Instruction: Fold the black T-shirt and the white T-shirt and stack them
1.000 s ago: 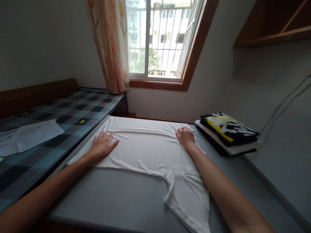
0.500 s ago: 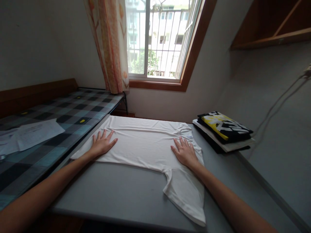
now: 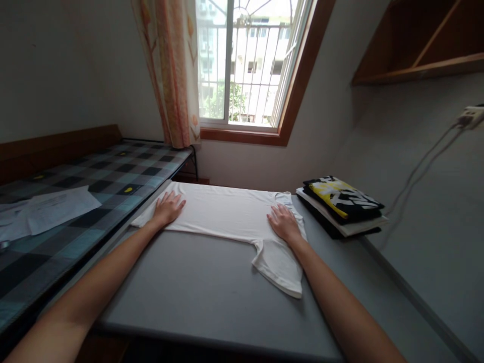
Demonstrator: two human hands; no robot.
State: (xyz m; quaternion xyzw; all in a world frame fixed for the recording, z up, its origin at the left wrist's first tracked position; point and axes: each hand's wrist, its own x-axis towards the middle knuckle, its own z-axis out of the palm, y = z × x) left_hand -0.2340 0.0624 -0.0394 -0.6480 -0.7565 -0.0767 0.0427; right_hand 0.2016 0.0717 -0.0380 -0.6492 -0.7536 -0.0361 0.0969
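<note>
A white T-shirt (image 3: 223,212) lies folded lengthwise on the grey table (image 3: 204,287), its one visible sleeve pointing toward me at the right. My left hand (image 3: 167,208) rests flat on the shirt near its left end, fingers spread. Near the collar end, my right hand (image 3: 284,222) presses flat on the cloth with its fingers stretched out. Neither hand grips the fabric. The part of the shirt beneath each palm is hidden.
A stack of folded clothes (image 3: 340,204) sits at the table's right back. To the left is a bed with a checked mattress (image 3: 143,164) and papers (image 3: 62,206) on it. A cable (image 3: 419,169) hangs along the right wall below a shelf (image 3: 416,73).
Both hands and the shirt have slid away from me toward the window side. The wrinkles across the shirt have smoothed out, and more table shows in front.
</note>
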